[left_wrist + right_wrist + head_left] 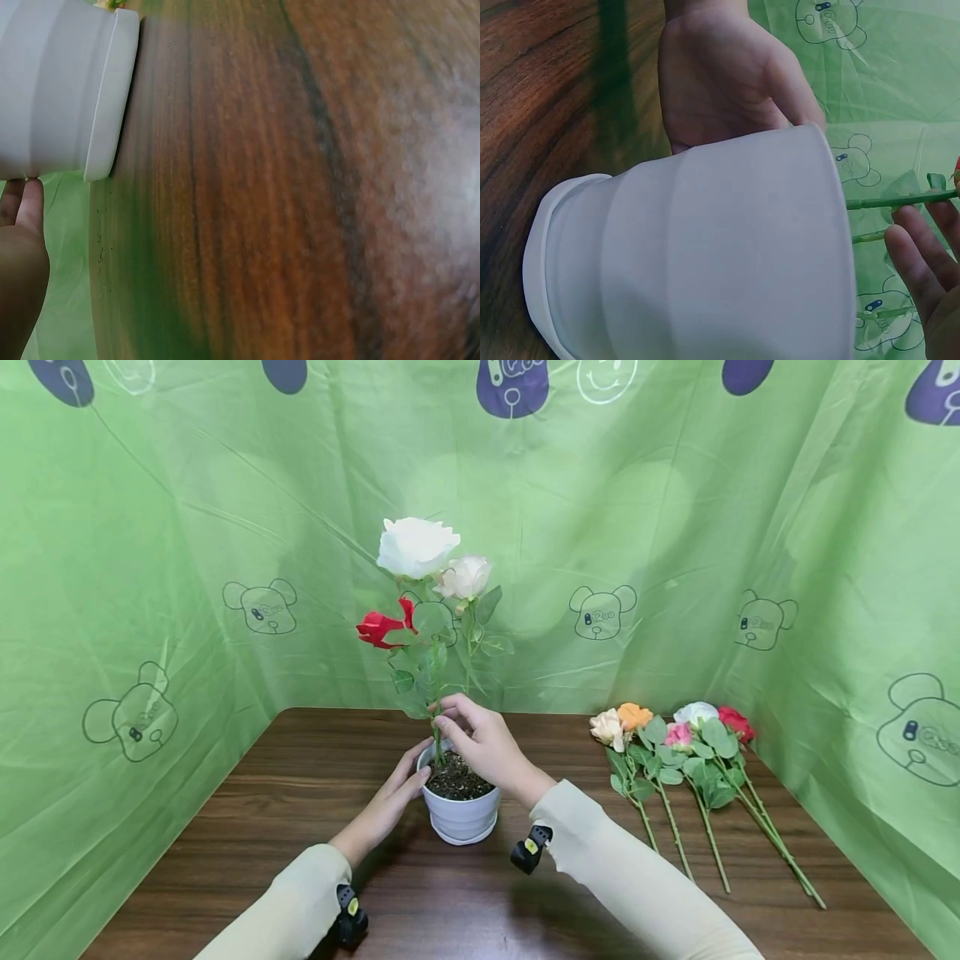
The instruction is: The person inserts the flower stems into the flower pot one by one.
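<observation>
A white flower pot filled with dark soil stands on its saucer on the table. My left hand holds the pot's left side, thumb near the rim; in the right wrist view its fingers pass behind the pot. Three artificial roses rise from the pot: a white rose, a pale pink rose and a lower red rose. Above the soil, my right hand pinches a green stem between thumb and fingers. In the right wrist view that stem leads toward red petals.
On the table's right side lie several loose roses, among them an orange rose, a pink rose and a red rose, their stems pointing toward the front. A green printed curtain hangs behind and beside the wooden table.
</observation>
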`<state>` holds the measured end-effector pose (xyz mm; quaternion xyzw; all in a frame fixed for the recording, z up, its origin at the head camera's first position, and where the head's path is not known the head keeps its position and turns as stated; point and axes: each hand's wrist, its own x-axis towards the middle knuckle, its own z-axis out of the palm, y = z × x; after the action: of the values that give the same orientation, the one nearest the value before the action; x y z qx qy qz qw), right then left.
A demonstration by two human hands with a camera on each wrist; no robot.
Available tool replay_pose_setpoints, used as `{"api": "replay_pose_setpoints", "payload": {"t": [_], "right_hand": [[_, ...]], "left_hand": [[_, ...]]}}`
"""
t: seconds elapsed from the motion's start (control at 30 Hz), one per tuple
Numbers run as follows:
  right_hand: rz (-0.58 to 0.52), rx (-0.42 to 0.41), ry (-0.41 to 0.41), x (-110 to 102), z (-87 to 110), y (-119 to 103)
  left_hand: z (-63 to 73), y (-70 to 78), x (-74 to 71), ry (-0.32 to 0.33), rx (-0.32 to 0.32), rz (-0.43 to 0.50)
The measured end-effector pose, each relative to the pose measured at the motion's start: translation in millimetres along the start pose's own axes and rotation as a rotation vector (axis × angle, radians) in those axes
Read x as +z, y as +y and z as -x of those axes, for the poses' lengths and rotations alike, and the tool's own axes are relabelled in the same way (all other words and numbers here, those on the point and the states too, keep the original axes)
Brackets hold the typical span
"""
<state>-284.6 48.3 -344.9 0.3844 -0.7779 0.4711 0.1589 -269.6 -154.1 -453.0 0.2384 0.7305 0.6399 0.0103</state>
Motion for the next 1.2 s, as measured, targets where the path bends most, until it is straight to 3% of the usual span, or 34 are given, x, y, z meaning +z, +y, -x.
{"api": "replay_pose_setpoints", "payload": {"t": [0.6, 0.83, 1.2], "right_hand": [[0.084, -0.068, 0.043, 12, 2.3, 17], [0.111, -0.112, 0.015, 13, 2.9, 18], [0.117, -0.043, 0.004, 9, 0.1, 16]], "left_hand": [[0.0, 0.5, 0.0, -0.009, 0.020, -0.002], [0.1, 0.2, -0.3, -0.004, 0.018, -0.007], [-0.7, 0.1, 0.1, -0.012, 0.026, -0.005]]}}
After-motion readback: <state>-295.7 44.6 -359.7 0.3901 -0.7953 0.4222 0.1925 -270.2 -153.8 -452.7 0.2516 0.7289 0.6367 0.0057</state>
